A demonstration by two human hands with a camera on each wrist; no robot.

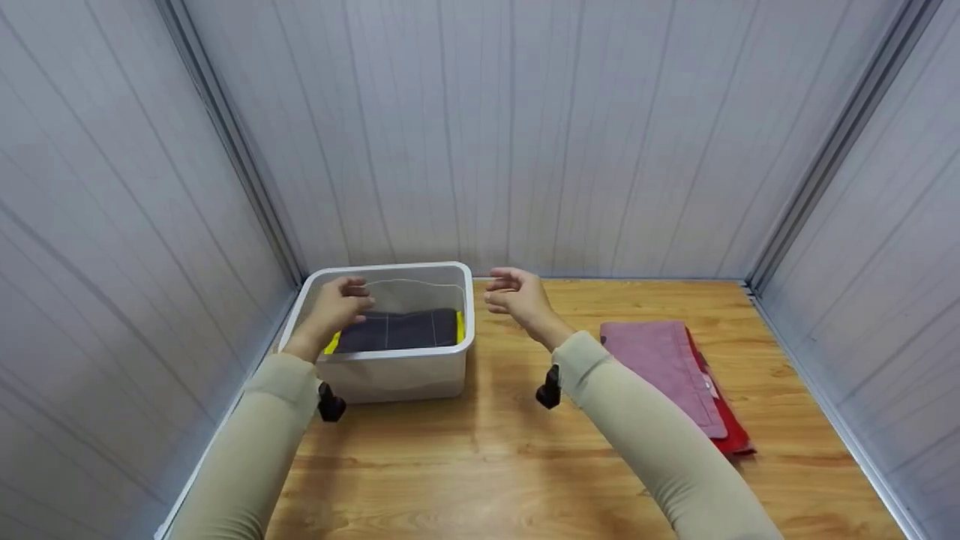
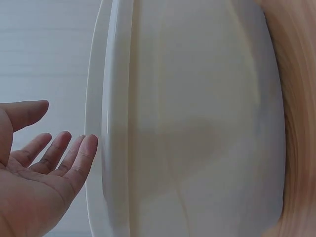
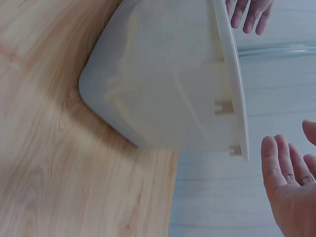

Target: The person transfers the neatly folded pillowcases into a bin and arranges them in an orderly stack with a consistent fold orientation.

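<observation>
The left hand (image 1: 339, 298) hovers with relaxed, empty fingers over the near-left rim of the white bin (image 1: 393, 354), which stands toward the table's (image 1: 480, 465) far-left corner. The right hand (image 1: 517, 296), loose and empty, hangs just right of it. Inside lies what looks like dark folded cloth (image 1: 397, 331).

Bright, even light (soft shadows); wrist views blurred.
</observation>
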